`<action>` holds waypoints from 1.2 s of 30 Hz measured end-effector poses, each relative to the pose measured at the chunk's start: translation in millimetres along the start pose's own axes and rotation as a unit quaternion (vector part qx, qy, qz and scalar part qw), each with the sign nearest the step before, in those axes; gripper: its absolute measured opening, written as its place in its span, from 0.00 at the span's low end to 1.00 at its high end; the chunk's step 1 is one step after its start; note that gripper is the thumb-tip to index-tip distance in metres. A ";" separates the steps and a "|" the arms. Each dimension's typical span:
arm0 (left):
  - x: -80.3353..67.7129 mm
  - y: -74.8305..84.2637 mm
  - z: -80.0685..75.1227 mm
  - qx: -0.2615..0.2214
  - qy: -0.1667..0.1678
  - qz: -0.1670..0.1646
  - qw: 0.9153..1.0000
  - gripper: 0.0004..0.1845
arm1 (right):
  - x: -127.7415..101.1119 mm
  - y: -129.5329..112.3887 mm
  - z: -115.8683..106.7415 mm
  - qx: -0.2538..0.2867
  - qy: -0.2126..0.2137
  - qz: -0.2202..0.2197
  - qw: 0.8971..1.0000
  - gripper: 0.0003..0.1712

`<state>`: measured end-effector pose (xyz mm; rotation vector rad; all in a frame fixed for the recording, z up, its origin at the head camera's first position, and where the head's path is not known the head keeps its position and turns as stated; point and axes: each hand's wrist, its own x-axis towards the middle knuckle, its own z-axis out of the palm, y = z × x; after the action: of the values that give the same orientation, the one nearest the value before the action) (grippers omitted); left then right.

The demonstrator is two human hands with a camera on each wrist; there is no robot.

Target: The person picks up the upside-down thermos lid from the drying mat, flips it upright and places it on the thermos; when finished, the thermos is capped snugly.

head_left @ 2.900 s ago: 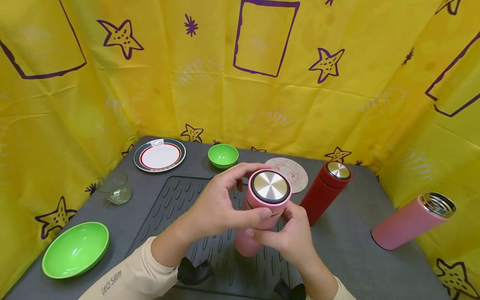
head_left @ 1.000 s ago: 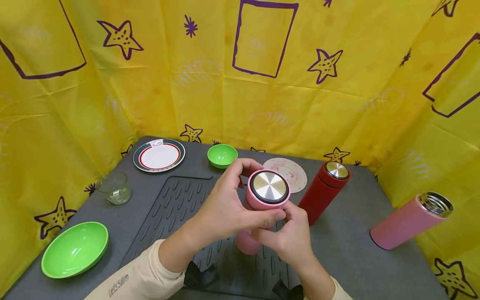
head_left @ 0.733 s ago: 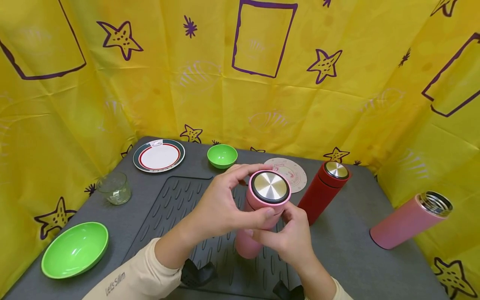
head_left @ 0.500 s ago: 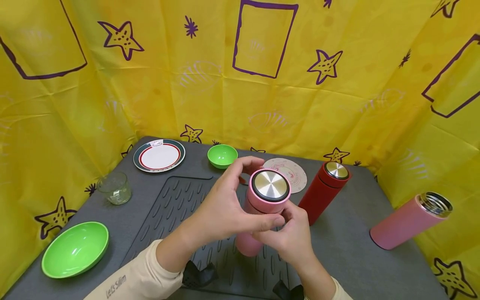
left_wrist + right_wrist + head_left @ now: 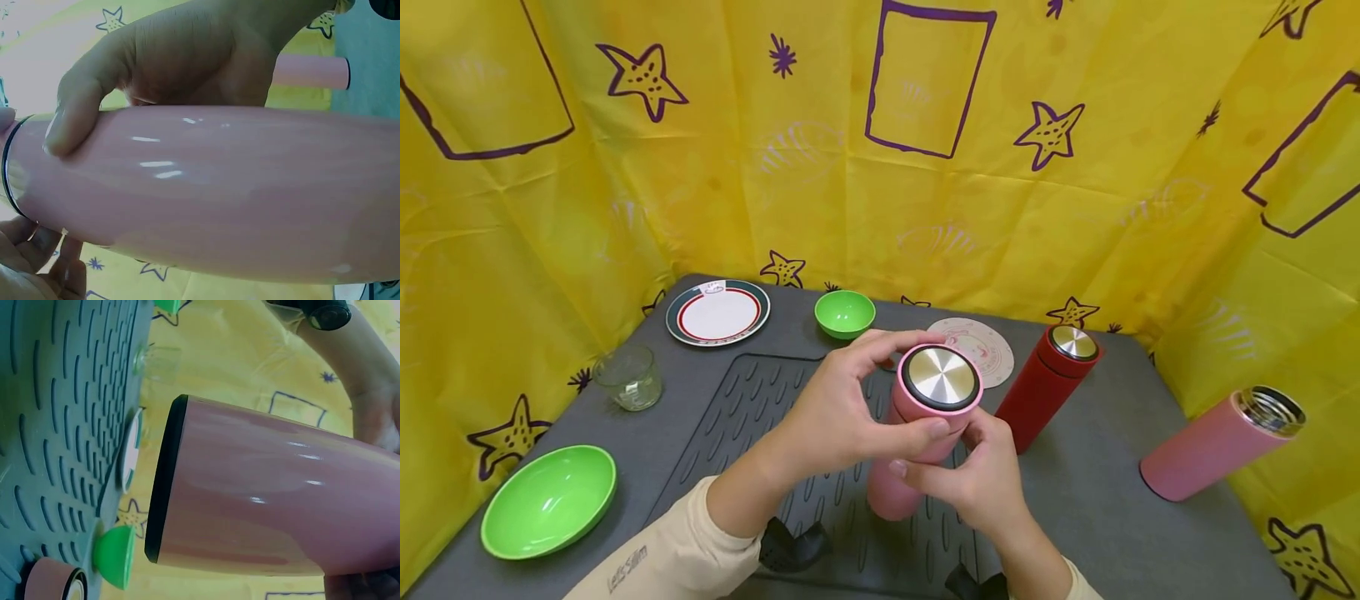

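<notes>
Head view: the left hand (image 5: pixel 842 408) has fingers and thumb curled around the silver-topped cap (image 5: pixel 942 377) of a pink bottle (image 5: pixel 895 493), and the right hand (image 5: pixel 977 471) grips the body just below. Both sets of fingers are clamped, with the bottle tilted between them.

The step in hand looks like working the cap against a steadied body; whether on or off, I cannot tell. The next move probably calls for the right fingers to hold firm while the left ones twist or regrip.

Beneath the fingers lies a ridged mat (image 5: pixel 730 408) on the tabletop (image 5: pixel 1112 517). To their right stand a red bottle (image 5: pixel 1051 383), near, and a 2nd pink bottle (image 5: pixel 1210 454), well apart and uncapped.

The right wrist view shows what the head view does not: the held bottle's black base (image 5: pixel 166 481), apparently clear of the mat, and past it a small pink cap-like piece (image 5: pixel 50 579). The left wrist view shows the right thumb (image 5: pixel 72 125) on the body near a dark ring (image 5: pixel 5 165); whether that marks a gap, I cannot tell. Only the head view shows the cap's shiny top.
</notes>
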<state>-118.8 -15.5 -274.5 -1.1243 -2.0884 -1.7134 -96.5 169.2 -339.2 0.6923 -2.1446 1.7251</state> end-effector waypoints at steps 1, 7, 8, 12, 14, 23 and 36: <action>-0.3 0.4 0.3 -0.001 -0.003 -0.001 1.000 0.35 | -0.3 0.3 0.3 -0.002 0.001 -0.004 1.000 0.27; -2.5 6.1 7.0 0.010 0.026 -0.059 0.998 0.40 | 1.0 2.5 2.8 -0.011 0.012 -0.030 0.999 0.22; -2.9 6.7 8.0 0.016 0.035 -0.069 0.997 0.40 | 1.2 2.7 3.2 -0.015 0.014 -0.032 0.999 0.22; -2.8 4.7 7.8 0.033 0.052 -0.067 0.996 0.35 | 1.9 2.2 3.3 -0.025 0.013 -0.023 0.999 0.24; -1.9 1.8 5.0 0.038 0.045 -0.041 0.997 0.34 | 2.3 1.6 2.2 -0.018 0.006 -0.011 1.000 0.26; 1.2 -5.1 -3.6 -0.007 -0.019 -0.003 1.000 0.37 | 4.2 3.2 -1.2 0.000 -0.012 -0.008 1.000 0.25; 0.3 4.0 7.6 0.033 0.065 -0.052 0.996 0.35 | 3.1 7.8 3.4 -0.023 0.018 -0.029 0.999 0.27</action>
<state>-114.1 -8.4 -273.6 -0.8750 -2.1397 -1.6989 -103.2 166.6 -344.8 0.6997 -2.1118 1.6401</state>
